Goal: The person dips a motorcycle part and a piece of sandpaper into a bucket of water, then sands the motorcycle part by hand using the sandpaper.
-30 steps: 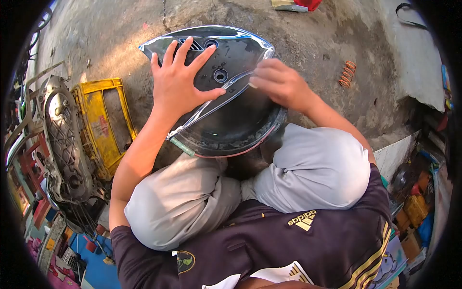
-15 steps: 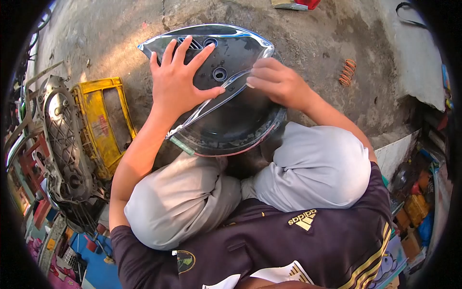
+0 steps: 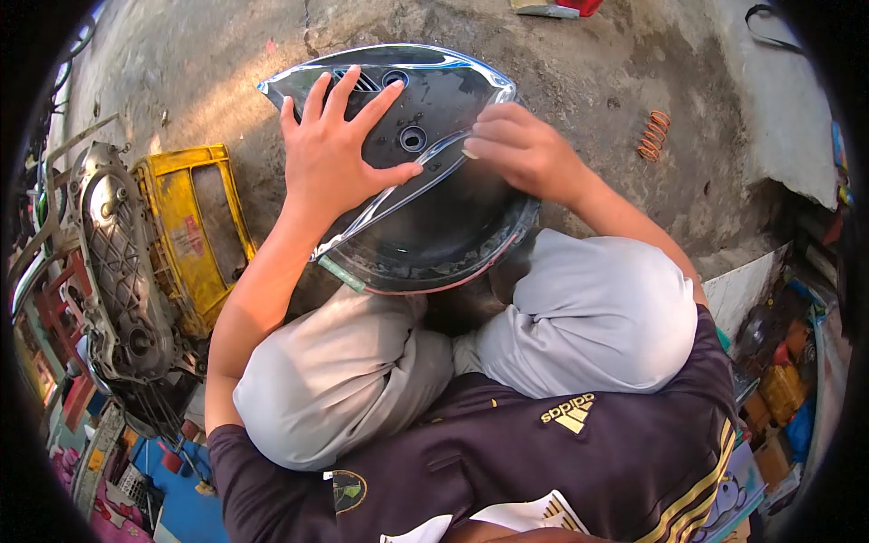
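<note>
A dark panel [image 3: 444,101] with shiny chrome edges and two round holes lies across a round black basin [image 3: 425,244] between my knees. My left hand [image 3: 330,149] lies on it with fingers spread, its thumb by the lower chrome edge. At the panel's right end, my right hand [image 3: 525,149] is closed, its curled fingers at the chrome edge. Those fingers are slightly blurred, and whatever they may hold is hidden. Small drops show on the panel's surface.
To the left stand a yellow plastic crate [image 3: 195,231] and a metal engine casing [image 3: 118,271]. An orange coil spring [image 3: 654,136] lies on the concrete floor to the right. Mixed parts and boxes [image 3: 783,389] crowd the lower right.
My right hand has shifted very slightly up and left along the chrome edge. My left hand and the panel look nearly still.
</note>
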`<state>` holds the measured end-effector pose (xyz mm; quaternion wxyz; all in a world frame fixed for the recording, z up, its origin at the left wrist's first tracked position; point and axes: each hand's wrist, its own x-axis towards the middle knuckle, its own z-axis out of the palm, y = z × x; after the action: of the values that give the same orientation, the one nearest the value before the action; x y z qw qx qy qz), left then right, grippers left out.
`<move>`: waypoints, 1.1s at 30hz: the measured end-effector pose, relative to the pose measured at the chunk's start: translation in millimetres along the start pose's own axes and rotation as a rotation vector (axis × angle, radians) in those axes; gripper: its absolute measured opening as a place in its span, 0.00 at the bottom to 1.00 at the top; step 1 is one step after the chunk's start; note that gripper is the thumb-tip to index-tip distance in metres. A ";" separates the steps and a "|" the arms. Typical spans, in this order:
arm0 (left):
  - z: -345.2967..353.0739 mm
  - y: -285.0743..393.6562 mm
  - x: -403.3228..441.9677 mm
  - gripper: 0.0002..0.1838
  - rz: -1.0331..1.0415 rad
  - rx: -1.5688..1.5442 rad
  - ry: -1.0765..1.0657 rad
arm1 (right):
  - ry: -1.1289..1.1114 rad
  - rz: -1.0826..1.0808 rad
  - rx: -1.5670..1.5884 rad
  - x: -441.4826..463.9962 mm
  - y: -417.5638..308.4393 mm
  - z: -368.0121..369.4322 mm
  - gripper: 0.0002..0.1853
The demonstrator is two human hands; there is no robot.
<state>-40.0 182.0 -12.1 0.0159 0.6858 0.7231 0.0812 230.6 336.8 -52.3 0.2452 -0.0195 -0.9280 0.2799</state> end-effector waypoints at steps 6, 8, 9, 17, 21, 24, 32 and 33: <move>0.2 0.5 -0.2 0.55 -0.002 0.000 0.009 | 0.107 0.089 -0.024 -4.5 7.1 1.1 0.15; -0.3 -0.1 1.2 0.55 0.005 0.000 0.000 | 0.057 -0.002 0.067 -4.6 6.8 4.0 0.13; 0.3 -0.4 1.0 0.55 0.003 -0.007 0.004 | 0.058 0.000 0.068 -8.1 19.4 0.7 0.13; 0.2 -1.9 -1.4 0.55 0.000 -0.003 -0.010 | 0.167 0.148 -0.031 -8.0 26.7 -3.0 0.15; 1.5 -0.4 -0.5 0.55 -0.002 0.004 0.011 | 0.190 0.219 0.023 -3.9 15.5 -1.6 0.16; 0.2 -2.0 -0.4 0.55 0.002 0.003 -0.001 | 0.146 0.105 0.014 -0.7 14.8 -0.8 0.17; 0.8 -2.6 -0.7 0.56 0.011 0.002 0.004 | 0.144 0.083 0.010 -3.2 19.5 -1.2 0.16; 1.3 -3.2 -0.3 0.56 0.011 0.001 0.009 | 0.163 0.117 -0.010 -4.6 28.9 -4.9 0.16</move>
<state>-43.0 181.6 -13.9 0.0120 0.6893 0.7195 0.0840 234.0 362.8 -66.1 0.3032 -0.0977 -0.9035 0.2867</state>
